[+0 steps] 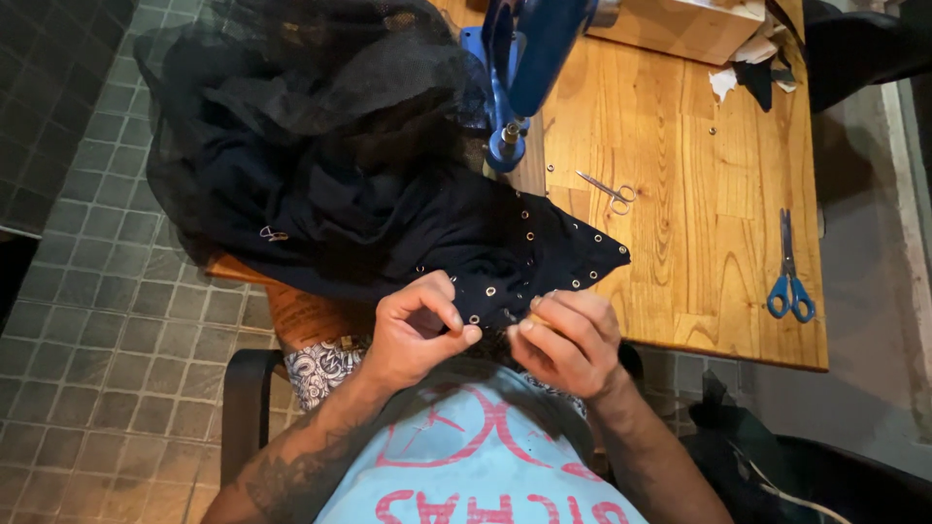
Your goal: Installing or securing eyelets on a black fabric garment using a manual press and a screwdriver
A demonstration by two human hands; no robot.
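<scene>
Seen from above: at the lower centre of the frame, the left hand (419, 328) and right hand (566, 340) both pinch the near edge of a dark garment (388, 209) studded with metal eyelets (490, 290), fingertips pressed together to keep the strip taut and close for fine work. The cloth spills to the upper left beneath a blue press (529, 68). On the wooden table (699, 243), small snips (609, 190) and blue scissors (789, 281) lie within reach at right.

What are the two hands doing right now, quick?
Left hand: closed, pinching the edge of the dark cloth by its metal rings.
Right hand: closed, fingers curled on the same cloth edge.
</scene>
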